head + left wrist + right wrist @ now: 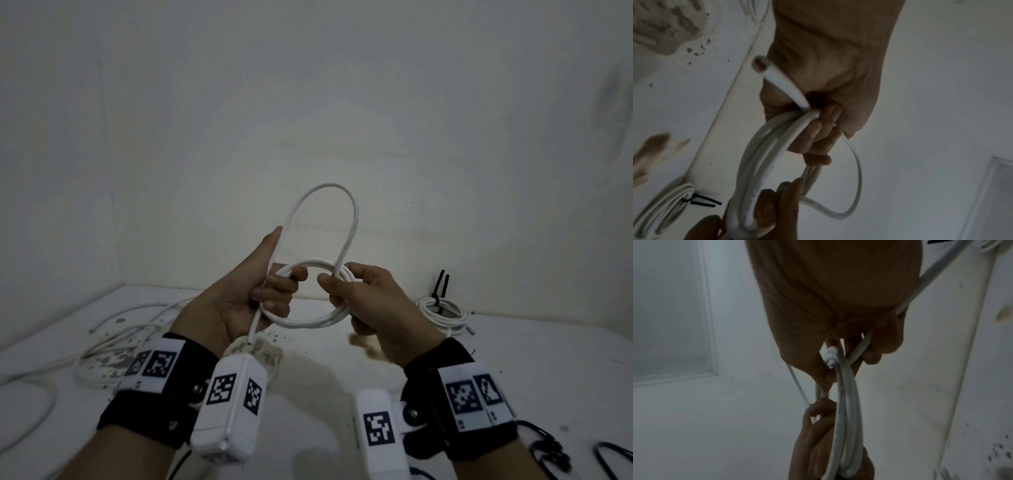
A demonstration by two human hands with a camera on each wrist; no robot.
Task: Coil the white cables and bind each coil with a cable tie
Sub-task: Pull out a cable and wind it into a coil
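I hold a white cable coil in the air between both hands. My left hand grips its left side, fingers curled through the ring. A cut cable end pokes out below that palm. My right hand grips the coil's right side. One loose loop of the same cable arches above the coil, from the left thumb across to the right hand. A finished white coil bound with a black cable tie lies on the table at the right.
Loose white cables sprawl on the stained white table at the left. Black cords lie near the front right edge. A white wall rises close behind the table.
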